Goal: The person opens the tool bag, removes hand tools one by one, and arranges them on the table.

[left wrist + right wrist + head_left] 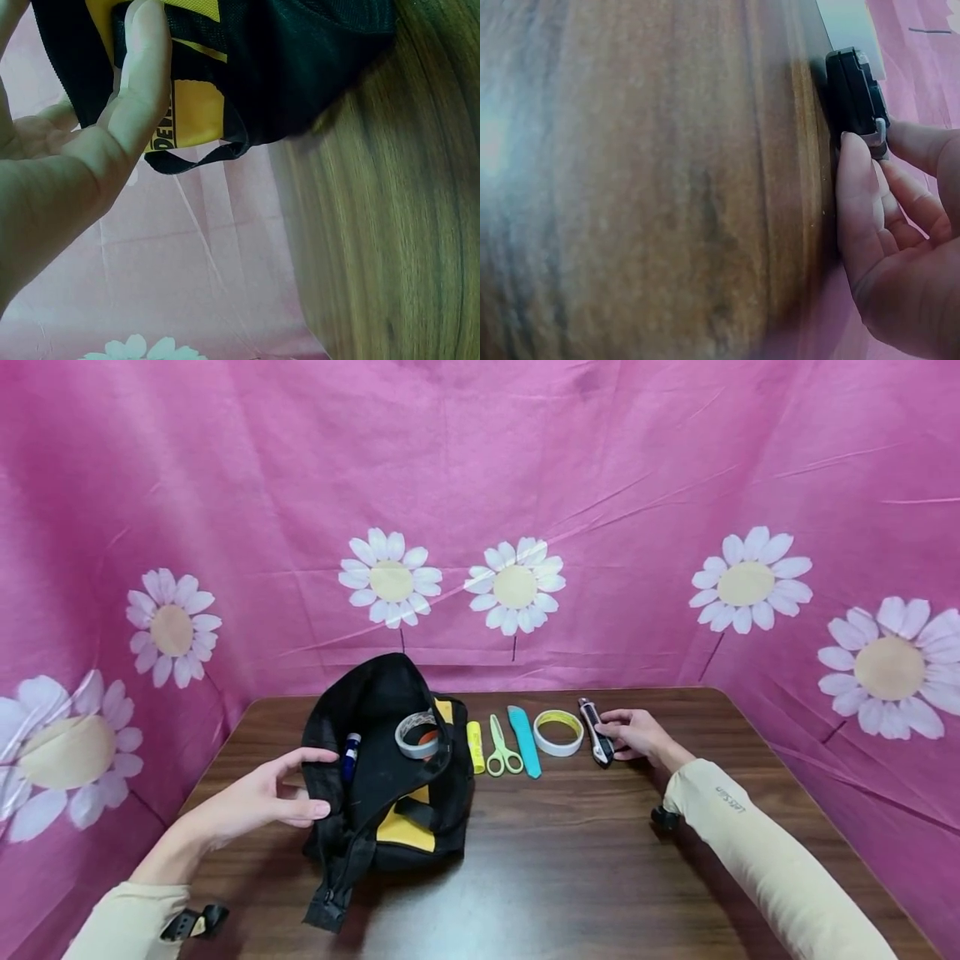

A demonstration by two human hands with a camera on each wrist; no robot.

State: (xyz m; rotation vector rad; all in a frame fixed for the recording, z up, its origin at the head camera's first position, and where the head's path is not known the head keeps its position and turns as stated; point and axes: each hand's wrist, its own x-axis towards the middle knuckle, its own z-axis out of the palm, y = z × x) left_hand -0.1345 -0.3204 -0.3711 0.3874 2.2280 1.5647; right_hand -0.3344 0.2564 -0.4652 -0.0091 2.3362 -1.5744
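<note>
Right hand (pixel 633 735) pinches the black-and-silver cutter (pixel 596 732) on the worktop (pixel 555 860), just right of a tape roll (pixel 558 748); the left hand (pixel 258 795) grips the rim of the open black-and-yellow bag (pixel 405 832).

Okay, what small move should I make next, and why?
Perhaps lift the utility knife with your right hand, which touches it; your left hand holds the black-and-yellow bag by its edge, and a tape roll shows inside.
</note>
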